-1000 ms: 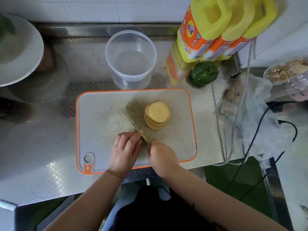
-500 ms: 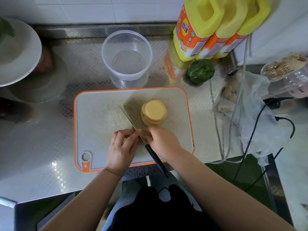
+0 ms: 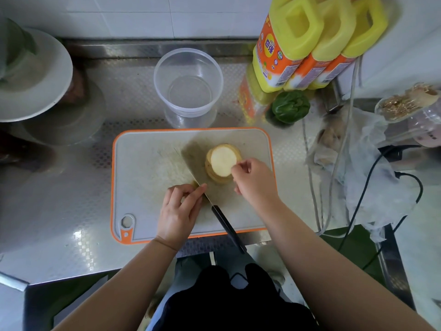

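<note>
We pinch the top slice (image 3: 223, 161) at its near right edge between the thumb and fingers (image 3: 238, 169) of our right hand (image 3: 255, 185). It lies on the stack of potato slices (image 3: 218, 179), directly under those fingertips. Just left of the stack, the knife (image 3: 198, 173) rests flat on the cutting board (image 3: 143, 175). Neither hand holds it, and its black handle juts past the board's near edge, between our wrists. Our left hand (image 3: 177, 211) sits left of the blade. Its fingers (image 3: 194, 194) are curled round a small potato piece (image 3: 183, 199), mostly hidden, and the forefinger tip reaches the blade. Beyond the board, away from both hands, a clear tub (image 3: 188, 80) stands on the worktop (image 3: 59, 211). A green pepper (image 3: 290, 106) and yellow bottles (image 3: 286, 48) are off to the far right.
</note>
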Available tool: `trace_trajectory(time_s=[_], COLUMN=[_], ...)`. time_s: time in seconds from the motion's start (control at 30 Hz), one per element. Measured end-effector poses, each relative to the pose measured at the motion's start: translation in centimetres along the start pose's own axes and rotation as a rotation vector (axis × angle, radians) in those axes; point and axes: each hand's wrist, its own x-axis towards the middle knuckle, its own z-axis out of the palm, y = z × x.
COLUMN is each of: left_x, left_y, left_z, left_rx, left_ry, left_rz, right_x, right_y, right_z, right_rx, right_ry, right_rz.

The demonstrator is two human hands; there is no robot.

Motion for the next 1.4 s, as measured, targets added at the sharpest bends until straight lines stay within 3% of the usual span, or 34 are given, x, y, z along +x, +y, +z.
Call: trace_trajectory(time_s=[0.17, 0.27, 0.4, 0.47, 0.77, 1.17, 1.4], left_x=[0.3, 0.1, 0.0, 0.1, -0.8, -0.6, 1.7], left_y=[0.2, 0.2, 0.4, 0.5, 0.8, 1.9, 3.8], left_z=[0.0, -0.1, -0.3, -0.4, -1.1, -1.2, -1.7], left_rx=[-0.003, -0.006, -0.034, -0.062, -0.163, -0.214, -0.554], left_ry=[0.004, -0.006, -0.029, -0.034, -0.150, -0.179, -0.133], left_rz=[0.002, -0.014, -0.098, -0.144, -0.327, -0.369, -0.836], right_x=[1.3, -0.2, -3.6, -4.1, -3.9, -3.5, -3.6], right_y=[-0.3, 0.0, 1.3, 2.0, 2.9, 3.8, 3.4], right_z=[-1.3, -1.7, -0.3, 1.0, 3.0, 3.6, 3.4], right_rx=[-0.037, -0.361, -0.622, -0.656, -0.680, -0.746, -0.704], right_ry=[-0.041, -0.040, -0.429, -0.498, -0.330, -0.295, -0.315], right_rz=[0.130, -0.017, -0.092, -0.104, -0.220, -0.232, -0.175])
